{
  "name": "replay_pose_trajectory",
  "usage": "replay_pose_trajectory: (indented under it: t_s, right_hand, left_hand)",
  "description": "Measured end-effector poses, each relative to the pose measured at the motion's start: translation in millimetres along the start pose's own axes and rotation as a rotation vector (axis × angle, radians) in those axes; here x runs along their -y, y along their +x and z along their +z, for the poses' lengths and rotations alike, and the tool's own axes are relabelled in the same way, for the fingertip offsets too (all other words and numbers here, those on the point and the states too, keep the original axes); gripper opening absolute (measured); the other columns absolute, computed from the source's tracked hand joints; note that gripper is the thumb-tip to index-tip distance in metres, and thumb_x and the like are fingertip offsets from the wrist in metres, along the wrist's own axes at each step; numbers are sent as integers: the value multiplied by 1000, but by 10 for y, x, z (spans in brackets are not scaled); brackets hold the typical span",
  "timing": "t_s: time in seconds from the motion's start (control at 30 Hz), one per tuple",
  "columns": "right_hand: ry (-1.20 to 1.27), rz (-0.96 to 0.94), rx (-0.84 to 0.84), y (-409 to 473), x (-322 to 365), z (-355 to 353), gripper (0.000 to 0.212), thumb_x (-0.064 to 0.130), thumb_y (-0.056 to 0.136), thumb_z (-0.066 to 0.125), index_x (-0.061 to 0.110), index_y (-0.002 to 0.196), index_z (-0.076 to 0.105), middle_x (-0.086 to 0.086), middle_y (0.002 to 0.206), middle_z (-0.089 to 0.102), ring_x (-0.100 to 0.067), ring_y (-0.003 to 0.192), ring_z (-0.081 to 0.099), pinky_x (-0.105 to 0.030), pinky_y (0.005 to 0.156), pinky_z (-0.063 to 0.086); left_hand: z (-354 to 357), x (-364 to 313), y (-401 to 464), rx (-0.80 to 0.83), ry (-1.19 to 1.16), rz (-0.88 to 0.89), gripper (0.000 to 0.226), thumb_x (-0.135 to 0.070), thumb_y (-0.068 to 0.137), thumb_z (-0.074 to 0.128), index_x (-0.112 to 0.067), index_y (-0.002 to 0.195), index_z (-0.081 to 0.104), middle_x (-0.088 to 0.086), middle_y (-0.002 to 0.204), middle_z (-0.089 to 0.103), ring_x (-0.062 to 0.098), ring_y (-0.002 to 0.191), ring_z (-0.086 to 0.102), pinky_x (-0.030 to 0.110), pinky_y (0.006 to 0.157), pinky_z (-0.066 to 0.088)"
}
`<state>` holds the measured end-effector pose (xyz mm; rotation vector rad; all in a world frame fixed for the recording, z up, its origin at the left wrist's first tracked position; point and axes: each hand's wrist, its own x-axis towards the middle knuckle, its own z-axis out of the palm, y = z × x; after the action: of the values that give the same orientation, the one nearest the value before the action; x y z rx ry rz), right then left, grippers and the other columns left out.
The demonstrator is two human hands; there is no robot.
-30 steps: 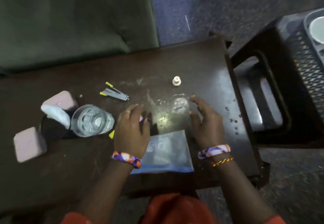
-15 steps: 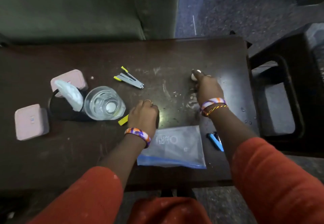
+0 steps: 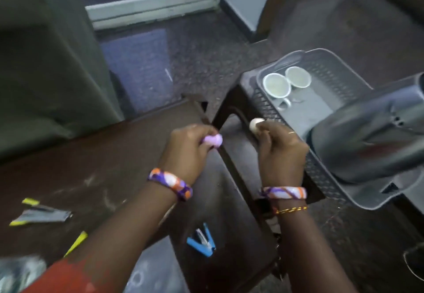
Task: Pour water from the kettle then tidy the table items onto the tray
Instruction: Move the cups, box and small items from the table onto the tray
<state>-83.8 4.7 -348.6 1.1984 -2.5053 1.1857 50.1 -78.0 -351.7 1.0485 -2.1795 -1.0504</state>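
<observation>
A: Step? Tidying. Left hand (image 3: 185,152) closed round a lilac piece (image 3: 214,140); right hand (image 3: 281,152) pinching a white knob (image 3: 255,124), both above the gap beside the table (image 3: 96,166).

B: Tray (image 3: 321,111)?

A: Just right, on the stool, holding cups (image 3: 276,85) and kettle (image 3: 367,141). Next, likely: carry over the rim, release on bare floor.
</observation>
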Motion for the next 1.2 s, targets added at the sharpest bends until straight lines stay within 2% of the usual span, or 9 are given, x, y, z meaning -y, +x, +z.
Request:
replay_pose_trajectory:
  t_s: [0.1, 0.2, 0.3, 0.4, 0.6, 0.73, 0.9, 1.0, 1.2]
  right_hand:
    - [-80, 85, -87, 332, -194, -210, 23, -8, 76, 54, 3, 87, 71, -21, 84, 73, -38, 78, 69, -29, 72, 37]
    - [-158, 213, 1, 514, -316, -308, 25, -4, 85, 48, 6, 102, 63, -25, 88, 70, -42, 83, 64, -34, 67, 33]
    - [-256, 315, 156, 674, -462, -362, 29, -2, 88, 44, 10, 108, 62, -23, 100, 68, -39, 97, 61, -37, 76, 43]
    - [-247, 406, 264, 791, -577, -343, 30, -2, 86, 47, 9, 106, 65, -21, 105, 67, -37, 102, 61, -35, 79, 48]
    - [-146, 518, 421, 874, -705, -291, 21, 11, 81, 60, 8, 102, 66, -18, 111, 64, -37, 103, 59, -30, 77, 47]
    - [-155, 529, 479, 846, -753, -250, 22, 16, 82, 63, 3, 100, 66, -20, 110, 64, -37, 104, 59, -33, 80, 49]
    - [-173, 537, 471, 814, -806, -235, 22, 17, 82, 65, 2, 98, 66, -21, 110, 63, -38, 103, 60, -28, 76, 46]
    - [-179, 529, 468, 785, -793, -258, 27, 21, 83, 65, 2, 102, 64, -22, 115, 62, -38, 107, 58, -30, 80, 46]
    - [-179, 377, 298, 558, -655, -459, 26, 12, 84, 58, 9, 108, 67, -21, 113, 68, -33, 109, 61, -26, 93, 41]
  left_hand:
    - [340, -427, 524, 27, 39, 210, 24, -15, 78, 54, -9, 88, 75, 15, 88, 70, 20, 82, 64, 26, 76, 48]
    - [646, -772, 907, 131, 154, 293, 25, -18, 79, 56, -12, 99, 69, 15, 94, 70, 33, 89, 66, 38, 78, 53]
    - [957, -959, 1201, 277, 387, 310, 15, -10, 80, 56, -10, 91, 66, 14, 92, 67, 35, 91, 62, 32, 68, 43]
    - [1151, -1029, 1351, 443, 606, 321, 19, -7, 83, 52, -7, 93, 68, 20, 100, 65, 40, 97, 60, 35, 70, 39]
    - [1267, -1086, 1311, 477, 821, 257, 20, -11, 84, 56, -13, 101, 67, 15, 109, 61, 37, 100, 59, 33, 67, 35]
    - [1315, -1100, 1306, 476, 853, 206, 24, -13, 86, 55, -13, 109, 63, 15, 116, 59, 37, 105, 58, 34, 70, 35]
    - [1276, -1038, 1307, 525, 783, 192, 27, -17, 86, 55, -14, 112, 64, 14, 117, 62, 35, 107, 59, 33, 74, 39]
    - [1188, -994, 1259, 550, 698, 160, 32, -20, 86, 55, -18, 116, 63, 12, 120, 63, 34, 112, 58, 36, 85, 47]
    - [643, -946, 747, 340, 493, 121, 36, -25, 85, 50, -28, 119, 61, 7, 122, 65, 31, 116, 58, 40, 96, 48]
